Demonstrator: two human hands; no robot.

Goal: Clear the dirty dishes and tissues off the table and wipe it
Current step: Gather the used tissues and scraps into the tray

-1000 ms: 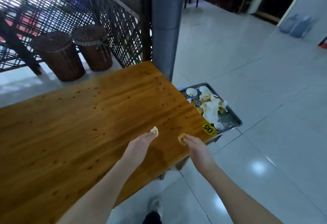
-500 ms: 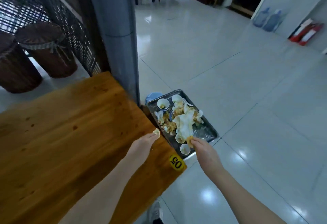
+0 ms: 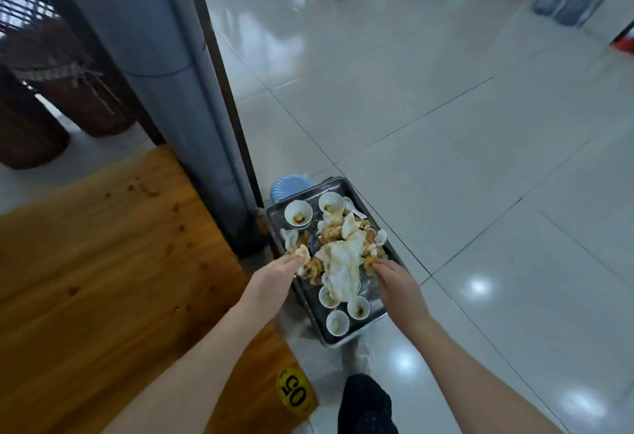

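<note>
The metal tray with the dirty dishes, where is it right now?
Head view, centre: the metal tray sits past the wooden table's right end, near the grey pillar, under the left hand and right hand.

a grey pillar (image 3: 164,66) blocks reach behind the crowded tray (image 3: 374,318).

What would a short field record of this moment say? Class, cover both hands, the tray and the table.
left hand: pinches pale scrap over tray
right hand: pinches brown scrap over tray
tray: beside table end; holds five cups, tissues, food waste
table: wooden, yellow 05 label near its corner
</note>
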